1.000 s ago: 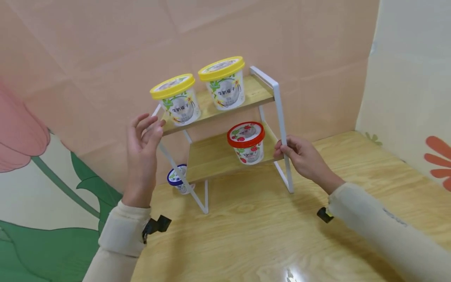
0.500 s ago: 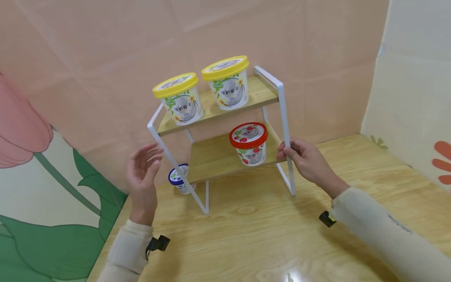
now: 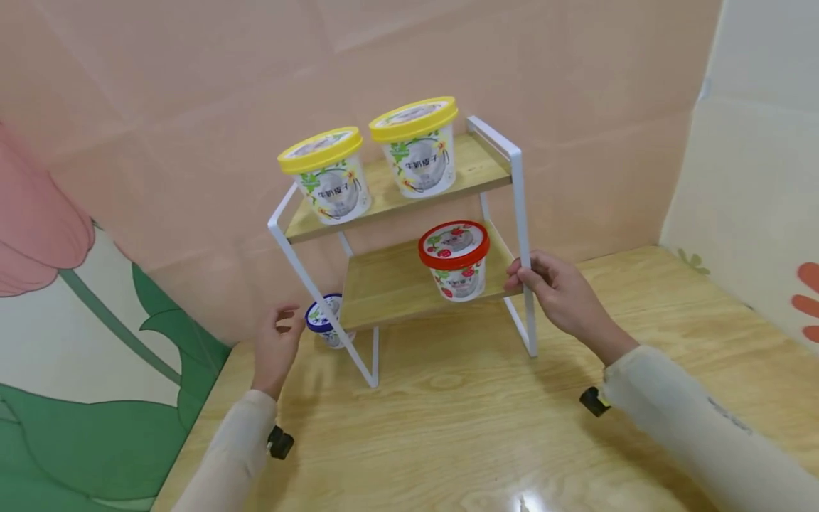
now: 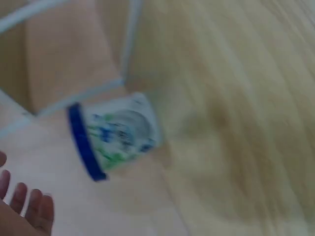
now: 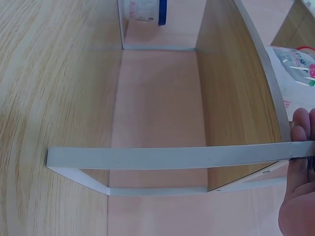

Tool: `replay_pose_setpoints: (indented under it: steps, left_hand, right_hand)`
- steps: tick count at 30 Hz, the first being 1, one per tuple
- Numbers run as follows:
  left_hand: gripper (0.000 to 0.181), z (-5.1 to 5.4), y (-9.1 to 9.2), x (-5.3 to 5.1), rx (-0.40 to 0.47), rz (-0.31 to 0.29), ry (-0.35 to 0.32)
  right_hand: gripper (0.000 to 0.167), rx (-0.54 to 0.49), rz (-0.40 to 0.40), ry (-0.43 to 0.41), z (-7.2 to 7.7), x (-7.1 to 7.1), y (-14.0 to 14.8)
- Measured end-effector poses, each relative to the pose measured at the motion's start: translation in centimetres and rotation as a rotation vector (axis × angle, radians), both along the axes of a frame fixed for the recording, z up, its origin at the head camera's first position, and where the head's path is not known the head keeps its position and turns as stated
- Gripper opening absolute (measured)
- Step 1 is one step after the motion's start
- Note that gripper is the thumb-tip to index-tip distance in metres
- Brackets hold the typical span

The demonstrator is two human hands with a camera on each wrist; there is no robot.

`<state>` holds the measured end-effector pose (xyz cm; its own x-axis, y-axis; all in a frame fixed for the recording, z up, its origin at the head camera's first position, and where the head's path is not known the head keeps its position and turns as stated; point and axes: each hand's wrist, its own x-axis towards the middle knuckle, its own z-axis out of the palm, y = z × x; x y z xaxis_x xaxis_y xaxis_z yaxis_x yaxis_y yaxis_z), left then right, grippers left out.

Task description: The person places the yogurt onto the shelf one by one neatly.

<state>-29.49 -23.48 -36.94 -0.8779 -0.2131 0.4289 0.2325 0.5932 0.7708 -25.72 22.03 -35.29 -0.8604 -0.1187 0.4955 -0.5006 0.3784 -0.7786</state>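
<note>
A two-tier wooden shelf [image 3: 382, 288] with a white metal frame stands on the table. My right hand [image 3: 561, 293] grips the front right leg of its frame at the height of the lower board; the right wrist view shows fingers [image 5: 301, 118] around that bar. Over on the left, my left hand [image 3: 275, 350] has loosely bent fingers with nothing between them. It is just left of an ice cream tub with a blue lid [image 4: 123, 135], apart from it in the left wrist view. That tub stands on the table behind the shelf's left leg, partly covered in the head view.
Two yellow-lidded tubs, the left one [image 3: 338, 190] and the right one [image 3: 424, 163], stand on the upper board. A red-lidded tub [image 3: 462, 279] sits at the right of the lower board. A pink backdrop [image 3: 576, 142] rises behind the table [image 3: 448, 434].
My left hand has come down from beside the upper board's left end to next to the blue-lidded tub. My right hand keeps its grip on the shelf leg.
</note>
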Motion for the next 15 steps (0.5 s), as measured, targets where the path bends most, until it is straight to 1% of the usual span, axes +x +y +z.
replay_pose_setpoints:
  steps: [2, 3, 5, 7, 9, 11, 15]
  left_hand:
    - [0.037, -0.8, -0.3, -0.9, -0.070, 0.000, -0.053]
    - [0.042, -1.1, -0.4, -1.2, -0.108, 0.001, -0.092]
    - [0.054, -2.0, -0.6, -1.8, -0.190, 0.002, -0.152]
    - [0.065, -2.7, -0.7, -2.2, -0.254, -0.001, -0.195]
    - [0.075, -3.3, -0.7, -2.4, -0.285, -0.011, -0.221]
    - [0.082, -3.7, -0.5, -2.8, -0.300, -0.015, -0.228]
    - [0.091, -3.9, -0.2, -3.8, -0.295, -0.018, -0.274]
  right_hand:
    - [0.023, -0.007, -0.003, 0.014, 0.2, 0.1, 0.1]
    - [0.022, -0.011, -0.002, 0.020, 0.2, 0.1, 0.1]
    - [0.021, -0.024, 0.007, 0.022, 0.4, 0.1, 0.0]
    - [0.020, -0.028, 0.012, 0.014, 0.4, 0.1, 0.0]
    - [0.020, -0.029, 0.013, 0.007, 0.3, 0.1, -0.1]
    - [0.020, -0.031, 0.014, 0.005, 0.3, 0.2, -0.2]
    - [0.019, -0.038, 0.017, 0.021, 0.2, 0.2, -0.2]
